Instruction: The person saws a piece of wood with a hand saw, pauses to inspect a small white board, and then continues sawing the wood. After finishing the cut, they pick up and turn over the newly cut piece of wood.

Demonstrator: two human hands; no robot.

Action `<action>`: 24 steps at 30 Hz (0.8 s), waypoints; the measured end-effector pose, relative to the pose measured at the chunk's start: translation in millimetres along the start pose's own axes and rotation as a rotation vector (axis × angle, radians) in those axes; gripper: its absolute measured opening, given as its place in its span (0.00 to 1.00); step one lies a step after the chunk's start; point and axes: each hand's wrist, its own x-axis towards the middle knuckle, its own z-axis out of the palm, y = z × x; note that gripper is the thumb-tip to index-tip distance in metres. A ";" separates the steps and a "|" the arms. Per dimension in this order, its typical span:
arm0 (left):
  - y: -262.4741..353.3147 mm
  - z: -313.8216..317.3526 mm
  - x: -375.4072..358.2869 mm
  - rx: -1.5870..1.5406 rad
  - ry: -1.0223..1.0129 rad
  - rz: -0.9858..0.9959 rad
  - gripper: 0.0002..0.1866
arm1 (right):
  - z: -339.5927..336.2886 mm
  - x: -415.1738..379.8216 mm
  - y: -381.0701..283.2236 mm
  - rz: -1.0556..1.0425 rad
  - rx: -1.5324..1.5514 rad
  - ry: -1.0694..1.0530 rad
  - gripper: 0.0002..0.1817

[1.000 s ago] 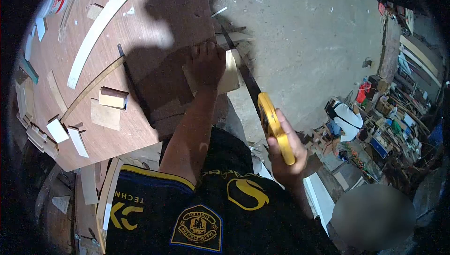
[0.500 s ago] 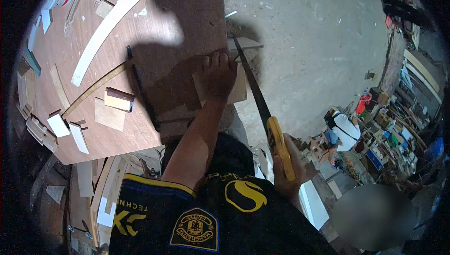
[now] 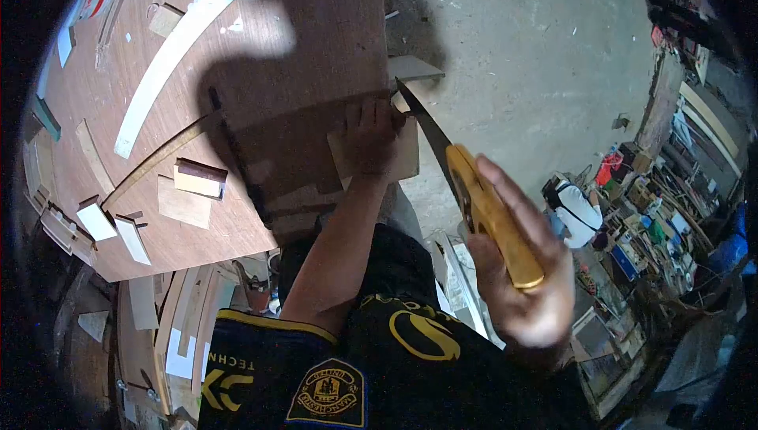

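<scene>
Closed round the yellow handle (image 3: 499, 221) of the saw (image 3: 433, 135) beyond the table (image 3: 332, 35), the right hand (image 3: 554, 276) does best with light, level strokes, while the left hand (image 3: 369, 146), fingers laid over the board (image 3: 407, 150) overhanging the table's edge, needs firm downward pressure and fingertips clear of the teeth

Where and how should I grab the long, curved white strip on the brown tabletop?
Probably near mid-length, from above, thumb and fingers on opposite long edges: the strip is narrow and lies flat on the tabletop, both edges exposed there.
</scene>
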 end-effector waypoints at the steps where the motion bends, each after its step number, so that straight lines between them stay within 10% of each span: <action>1: -1.4 -0.5 2.2 -0.046 0.067 0.018 0.17 | 4.5 -8.8 9.0 0.027 0.070 0.070 0.28; 8: -7.0 19.9 -10.2 0.106 0.079 0.008 0.12 | 65.3 -98.4 109.0 0.139 -0.132 0.197 0.32; 14: 1.1 7.5 3.1 0.093 -0.033 -0.044 0.12 | 24.8 -43.8 41.1 0.328 0.138 0.158 0.28; 15: -0.4 -4.7 12.7 0.021 -0.308 -0.122 0.12 | 21.5 -37.7 52.0 0.092 0.058 0.229 0.27; 16: -1.6 -10.5 19.3 -0.050 -0.576 -0.203 0.12 | 13.1 -32.0 41.4 0.280 0.326 0.215 0.27; 17: -3.8 -1.2 12.3 -0.053 -0.568 -0.199 0.12 | 17.2 -40.6 55.8 0.186 0.180 0.227 0.27; 19: -7.9 20.9 -2.5 0.071 0.114 0.033 0.12 | 27.1 -59.3 64.8 0.242 0.031 0.200 0.26; 24: -11.5 28.8 -7.3 0.073 0.128 0.060 0.10 | 55.2 -53.3 84.7 0.211 0.057 0.284 0.26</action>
